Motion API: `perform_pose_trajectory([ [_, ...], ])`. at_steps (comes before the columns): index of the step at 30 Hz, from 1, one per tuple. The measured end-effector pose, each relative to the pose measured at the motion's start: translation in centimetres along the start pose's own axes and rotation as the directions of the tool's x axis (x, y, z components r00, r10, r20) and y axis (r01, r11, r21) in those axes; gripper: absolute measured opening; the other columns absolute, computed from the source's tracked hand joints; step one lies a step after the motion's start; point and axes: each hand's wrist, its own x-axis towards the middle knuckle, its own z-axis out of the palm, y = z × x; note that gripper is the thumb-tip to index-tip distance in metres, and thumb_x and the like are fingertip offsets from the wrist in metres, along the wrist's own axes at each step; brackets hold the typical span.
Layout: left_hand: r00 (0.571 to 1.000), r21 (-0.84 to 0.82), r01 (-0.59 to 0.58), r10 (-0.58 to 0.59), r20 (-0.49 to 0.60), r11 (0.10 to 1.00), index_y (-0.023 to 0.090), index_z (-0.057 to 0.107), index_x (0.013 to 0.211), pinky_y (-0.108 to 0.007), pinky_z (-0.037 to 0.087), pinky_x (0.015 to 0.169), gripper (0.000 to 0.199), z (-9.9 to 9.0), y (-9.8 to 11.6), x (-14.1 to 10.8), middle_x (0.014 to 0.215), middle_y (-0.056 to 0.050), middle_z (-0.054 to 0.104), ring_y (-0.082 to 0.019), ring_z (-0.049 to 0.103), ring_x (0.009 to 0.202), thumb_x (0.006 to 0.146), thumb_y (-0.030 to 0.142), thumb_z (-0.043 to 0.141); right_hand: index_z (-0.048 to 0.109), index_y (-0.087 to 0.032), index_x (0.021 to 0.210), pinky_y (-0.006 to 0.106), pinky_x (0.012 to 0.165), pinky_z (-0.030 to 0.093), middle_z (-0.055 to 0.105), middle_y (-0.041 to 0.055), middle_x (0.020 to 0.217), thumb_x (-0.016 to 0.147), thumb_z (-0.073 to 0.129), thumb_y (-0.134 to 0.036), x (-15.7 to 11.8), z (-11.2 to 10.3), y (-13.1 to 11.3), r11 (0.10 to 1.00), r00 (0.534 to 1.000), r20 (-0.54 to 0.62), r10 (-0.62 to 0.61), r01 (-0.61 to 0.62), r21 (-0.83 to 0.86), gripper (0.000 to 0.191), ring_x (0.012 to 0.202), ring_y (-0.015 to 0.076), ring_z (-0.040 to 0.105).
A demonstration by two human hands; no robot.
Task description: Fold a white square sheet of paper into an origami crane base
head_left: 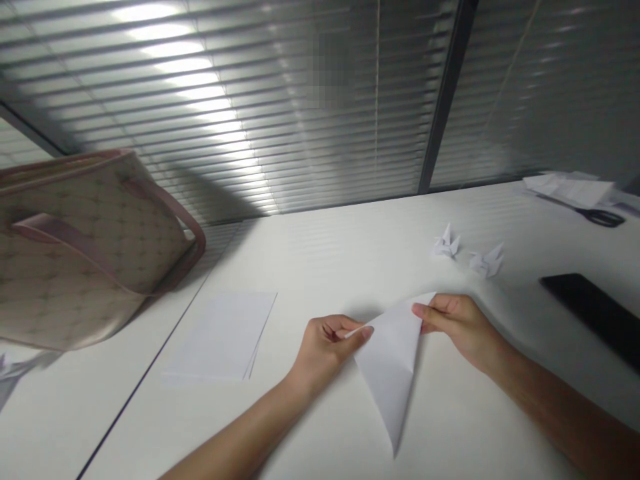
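My left fingers (350, 331) and right fingers (431, 313) are pinching a folded white paper triangle (393, 373), hiding its upper edge, above the smooth white surface (320, 260).

So the handbag (85, 250) at upper left is sporting a beige look with a repeating brown diamond print and dusty pink straps (180, 215). The folded paper (390, 367) in the lower middle is staying plain white, same as the table (325, 253) under it. Over on the right, the phone (595, 313) is going all black, and the blinds (225, 100) up top are running in grey stripes.
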Motion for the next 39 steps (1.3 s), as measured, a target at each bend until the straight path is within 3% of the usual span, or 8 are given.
perform_pose_trajectory([
  [4,1.0,0.003,-0.006,0.006,0.003,1.0,0.011,0.071,0.066,-0.021,0.042,0.05,0.031,0.1,0.1,0.0,0.061,-0.006,0.071,-0.012,0.059,0.051,0.065,0.041,0.08,0.072,-0.017,0.07,0.037,0.072,0.055,0.074,0.0073,0.075,0.066,0.075,-0.052,0.0,-0.1,0.0,1.0,1.0,-0.019,-0.005,0.004,-0.023,0.035,0.071,0.023,0.069],
  [11,1.0,-0.007,-0.022,0.022,-0.022,1.0,0.012,0.071,0.064,-0.02,0.043,0.049,0.033,0.6,0.8,-0.6,0.06,-0.004,0.071,-0.011,0.059,0.05,0.061,0.043,0.082,0.075,-0.015,0.082,0.037,0.072,0.056,0.075,0.0087,0.081,0.066,0.076,-0.049,-0.1,0.0,0.2,0.998,0.996,0.078,0.034,-0.03,-0.053,0.038,0.075,0.0246,0.07],
  [22,1.0,-0.031,-0.011,0.011,-0.015,0.999,0.011,0.071,0.066,-0.022,0.045,0.052,0.032,0.4,0.9,-0.6,0.064,-0.007,0.073,-0.014,0.062,0.053,0.063,0.041,0.081,0.073,-0.017,0.07,0.036,0.068,0.056,0.075,0.0077,0.073,0.066,0.075,-0.053,-0.3,0.3,0.4,0.995,1.0,0.012,0.028,-0.026,-0.092,0.037,0.07,0.0243,0.069],
  [27,1.0,-0.055,-0.009,0.008,-0.027,0.998,0.012,0.071,0.067,-0.025,0.046,0.055,0.031,0.1,0.5,-0.2,0.065,-0.007,0.073,-0.016,0.063,0.055,0.064,0.041,0.081,0.075,-0.016,0.082,0.037,0.069,0.057,0.075,0.0084,0.082,0.067,0.074,-0.052,-0.3,0.3,0.5,0.994,0.995,0.076,0.063,-0.055,-0.094,0.039,0.073,0.025,0.07],
  [33,1.0,-0.059,-0.005,0.003,-0.021,0.998,0.012,0.071,0.067,-0.024,0.045,0.055,0.028,-0.1,0.2,0.2,0.065,-0.006,0.073,-0.015,0.063,0.054,0.065,0.039,0.082,0.074,-0.016,0.075,0.036,0.068,0.057,0.075,0.0082,0.077,0.067,0.074,-0.051,-0.3,0.4,0.4,0.992,0.994,0.073,0.075,-0.067,-0.103,0.036,0.071,0.0235,0.07],
  [39,0.999,-0.059,-0.016,0.014,-0.034,0.998,0.012,0.071,0.066,-0.024,0.045,0.054,0.028,0.0,0.2,0.3,0.064,-0.006,0.073,-0.015,0.062,0.054,0.066,0.039,0.081,0.074,-0.014,0.085,0.038,0.073,0.057,0.075,0.0095,0.083,0.068,0.073,-0.052,-0.4,0.8,0.3,0.99,0.981,0.15,0.123,-0.11,-0.089,0.042,0.075,0.0242,0.07],
])
